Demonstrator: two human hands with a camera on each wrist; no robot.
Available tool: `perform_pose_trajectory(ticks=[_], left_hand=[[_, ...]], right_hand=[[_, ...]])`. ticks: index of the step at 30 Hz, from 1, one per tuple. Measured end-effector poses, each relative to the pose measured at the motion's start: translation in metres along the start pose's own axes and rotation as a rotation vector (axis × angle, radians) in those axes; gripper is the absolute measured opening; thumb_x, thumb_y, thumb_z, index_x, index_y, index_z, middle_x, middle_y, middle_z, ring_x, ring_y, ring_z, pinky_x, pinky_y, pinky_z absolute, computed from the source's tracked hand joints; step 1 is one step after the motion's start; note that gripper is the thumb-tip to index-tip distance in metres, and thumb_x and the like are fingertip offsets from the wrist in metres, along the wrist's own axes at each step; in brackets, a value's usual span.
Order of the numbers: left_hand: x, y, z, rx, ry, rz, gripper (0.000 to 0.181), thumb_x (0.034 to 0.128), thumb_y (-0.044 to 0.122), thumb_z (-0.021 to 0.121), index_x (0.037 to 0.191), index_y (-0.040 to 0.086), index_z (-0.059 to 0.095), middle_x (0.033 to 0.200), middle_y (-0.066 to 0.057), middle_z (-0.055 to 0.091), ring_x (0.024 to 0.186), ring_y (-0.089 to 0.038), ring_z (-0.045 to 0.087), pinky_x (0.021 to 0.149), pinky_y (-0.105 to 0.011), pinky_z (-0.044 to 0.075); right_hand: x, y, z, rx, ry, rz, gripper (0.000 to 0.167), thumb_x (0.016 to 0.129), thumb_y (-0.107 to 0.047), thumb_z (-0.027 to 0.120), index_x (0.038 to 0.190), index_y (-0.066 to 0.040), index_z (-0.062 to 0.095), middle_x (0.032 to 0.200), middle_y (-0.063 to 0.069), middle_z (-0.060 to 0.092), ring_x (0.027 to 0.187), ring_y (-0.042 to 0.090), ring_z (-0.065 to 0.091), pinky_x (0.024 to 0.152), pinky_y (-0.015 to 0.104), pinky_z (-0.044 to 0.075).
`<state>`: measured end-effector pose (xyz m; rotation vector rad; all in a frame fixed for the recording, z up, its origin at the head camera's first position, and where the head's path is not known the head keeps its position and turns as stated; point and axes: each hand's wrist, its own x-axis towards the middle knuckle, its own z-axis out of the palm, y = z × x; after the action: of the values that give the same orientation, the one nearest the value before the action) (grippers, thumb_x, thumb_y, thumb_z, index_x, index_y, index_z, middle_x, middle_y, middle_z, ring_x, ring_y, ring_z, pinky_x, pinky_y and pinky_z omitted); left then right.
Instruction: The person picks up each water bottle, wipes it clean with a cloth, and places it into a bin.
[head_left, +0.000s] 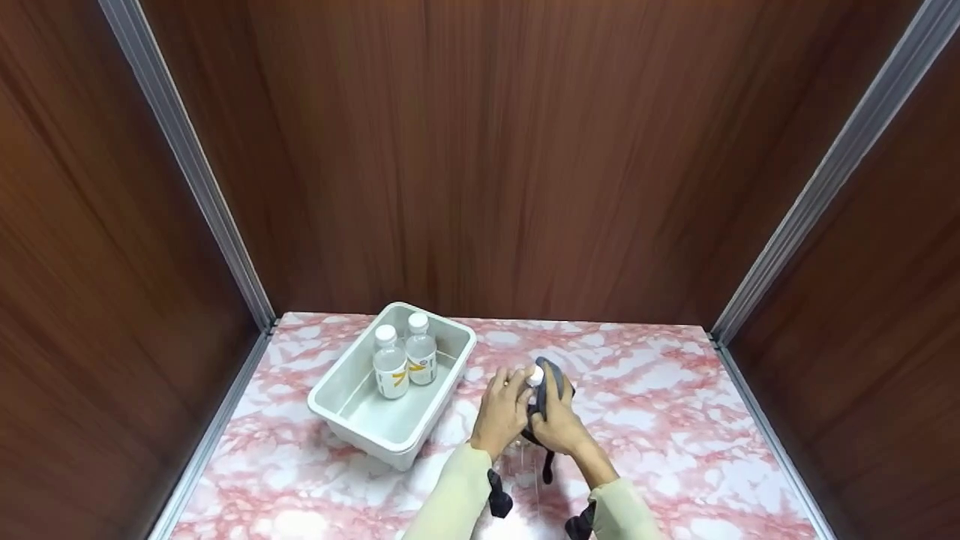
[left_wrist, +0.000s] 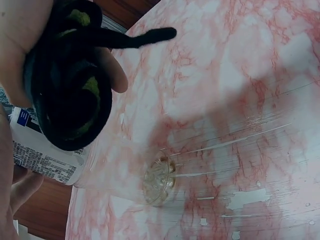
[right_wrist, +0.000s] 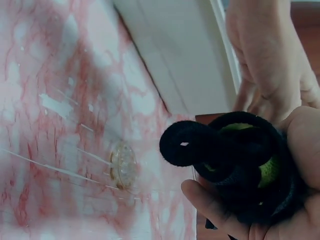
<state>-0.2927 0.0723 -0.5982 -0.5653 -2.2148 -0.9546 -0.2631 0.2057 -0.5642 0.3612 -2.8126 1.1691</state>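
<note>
A clear bottle with a white cap [head_left: 535,376] stands between the two hands; its printed label [left_wrist: 45,155] and clear base [right_wrist: 123,166] show in the wrist views. My left hand [head_left: 501,414] holds the bottle from the left, fingers curled near its upper part. In my right hand [head_left: 559,420] is a dark cloth-like bundle [head_left: 551,375], gripped against the bottle's right side. Yellow-green patches and a dangling strap show on that bundle [left_wrist: 70,95] in the left wrist view. The bundle hides part of the bottle.
A pale grey bin [head_left: 360,435] stands to the left on the pink-and-white marbled table [head_left: 637,420], holding two white-capped bottles [head_left: 391,371]. Brown wood-grain panels [head_left: 480,150] with metal edge strips [head_left: 195,150] enclose the back and sides.
</note>
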Motion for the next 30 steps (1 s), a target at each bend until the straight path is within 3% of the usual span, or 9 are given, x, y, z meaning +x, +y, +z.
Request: perform_pose_trajectory(ticks=[8, 15, 19, 23, 30], left_hand=[[0.000, 0.001, -0.002, 0.002, 0.010, 0.018, 0.033, 0.0934, 0.015, 0.066, 0.126, 0.013, 0.065, 0.097, -0.011, 0.058, 0.084, -0.025, 0.062, 0.079, -0.040, 0.055], [-0.001, -0.002, -0.003, -0.022, -0.011, 0.023, 0.038, 0.0917, 0.016, 0.067, 0.129, 0.013, 0.064, 0.100, -0.010, 0.061, 0.086, -0.024, 0.064, 0.081, -0.040, 0.055], [-0.001, -0.003, -0.006, -0.039, -0.050, 0.018, 0.049, 0.0862, 0.020, 0.072, 0.133, 0.014, 0.062, 0.105, -0.008, 0.061, 0.092, -0.023, 0.064, 0.086, -0.040, 0.056], [-0.001, -0.003, -0.009, -0.082, -0.097, -0.006, 0.059, 0.0811, 0.021, 0.076, 0.137, 0.016, 0.059, 0.113, -0.008, 0.061, 0.100, -0.022, 0.064, 0.091, -0.040, 0.056], [-0.002, -0.003, -0.015, -0.097, -0.167, -0.054, 0.067, 0.0793, 0.017, 0.078, 0.141, 0.021, 0.054, 0.114, -0.011, 0.058, 0.101, -0.023, 0.063, 0.090, -0.040, 0.057]], right_hand=[[-0.002, 0.000, 0.007, -0.030, 0.042, -0.011, 0.090, 0.079, 0.003, 0.056, 0.157, 0.003, 0.011, 0.150, 0.053, 0.004, 0.077, 0.043, 0.066, 0.068, 0.056, 0.057], [-0.001, 0.003, 0.010, -0.019, 0.055, -0.015, 0.091, 0.079, 0.002, 0.054, 0.157, 0.002, 0.008, 0.149, 0.055, 0.001, 0.083, 0.050, 0.067, 0.069, 0.059, 0.058], [-0.001, 0.004, 0.012, -0.007, 0.063, -0.028, 0.090, 0.080, 0.001, 0.053, 0.157, 0.002, 0.007, 0.149, 0.055, 0.001, 0.084, 0.053, 0.066, 0.068, 0.058, 0.058], [-0.002, 0.004, 0.012, 0.003, 0.062, -0.022, 0.089, 0.081, 0.003, 0.053, 0.158, 0.002, 0.008, 0.150, 0.054, 0.001, 0.095, 0.059, 0.063, 0.070, 0.056, 0.058], [-0.002, 0.004, 0.011, 0.003, 0.053, -0.020, 0.090, 0.081, 0.002, 0.054, 0.157, 0.003, 0.007, 0.150, 0.054, 0.001, 0.075, 0.040, 0.066, 0.062, 0.046, 0.057]])
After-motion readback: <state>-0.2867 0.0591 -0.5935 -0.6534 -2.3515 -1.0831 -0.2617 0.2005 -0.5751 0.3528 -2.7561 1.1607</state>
